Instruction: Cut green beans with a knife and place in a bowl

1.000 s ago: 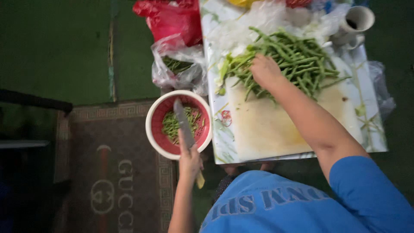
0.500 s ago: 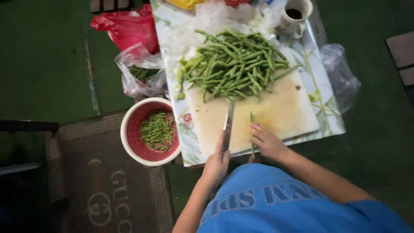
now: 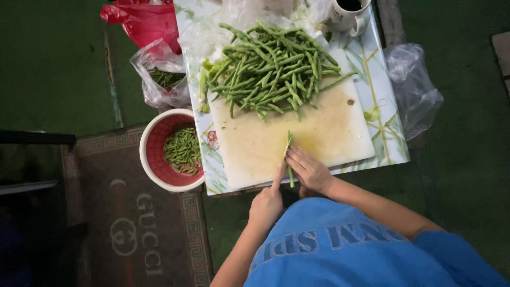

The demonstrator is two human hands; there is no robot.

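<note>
My right hand [image 3: 311, 171] presses a single green bean [image 3: 288, 146] flat on the pale cutting board [image 3: 329, 127] near its front edge. Beside it, my left hand [image 3: 265, 204] is closed around a knife handle, index finger stretched forward along the blade. The blade is edge-on next to the bean and hard to make out. A big pile of whole green beans [image 3: 271, 69] covers the far half of the board. A red bowl with a white rim [image 3: 146, 143], left of the table, holds cut bean pieces [image 3: 182, 150].
The board lies on a small floral-patterned table [image 3: 383, 106]. A mug [image 3: 348, 13] stands at its far right corner. A red plastic bag [image 3: 143, 21] and a clear bag of beans [image 3: 159, 79] lie to the left, another clear bag [image 3: 411, 85] to the right. A brown rug [image 3: 106, 212] covers the floor at lower left.
The left hand brought the knife from over the red bowl back to the board. The right hand left the bean pile and now holds one bean down at the board's front edge.
</note>
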